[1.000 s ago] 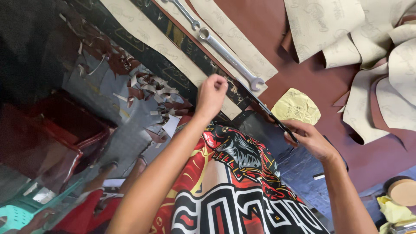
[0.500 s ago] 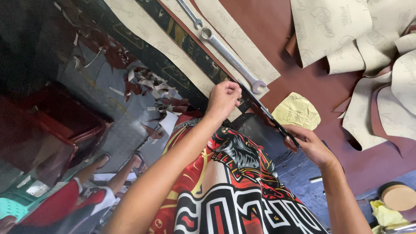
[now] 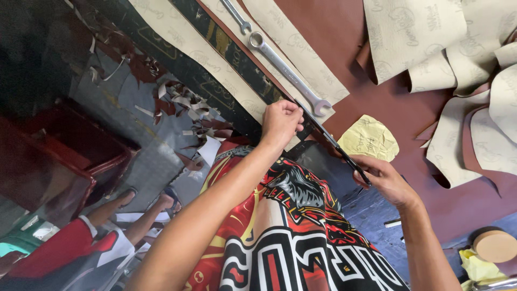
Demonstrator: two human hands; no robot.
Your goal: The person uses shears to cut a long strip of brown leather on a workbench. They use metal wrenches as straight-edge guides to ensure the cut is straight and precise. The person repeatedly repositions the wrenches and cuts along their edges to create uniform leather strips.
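1. Work surface: a brown leather sheet (image 3: 344, 32) covers the bench; the floor on the near side of the bench edge is littered with leather offcuts (image 3: 183, 102)
2. Landmark: a long silver combination spanner (image 3: 288, 70) lies diagonally on a beige patterned strip (image 3: 293, 43). All positions below are given relative to it
3. Left hand (image 3: 281, 121): closed in a pinch just below the spanner's open jaw end, gripping one end of a thin dark strip (image 3: 331, 141). Whether this strip is a blade, a ruler or a leather strap cannot be told
4. Right hand (image 3: 383, 178): below and right of the spanner, fingers curled round the other end of the dark strip, which runs taut between both hands
5. Yellow paper pattern (image 3: 370, 139): right of the spanner's jaw end, just beyond the strip
6. Hazard: the spanner lies close to the bench edge. A jolt from the left hand could likely dislodge it, letting the beige strip shift
7. Hazard: if the pinch slackens, the dark strip may slip and wander off line
8. Hazard: if the strip has a cutting edge, the curled right fingers are exposed
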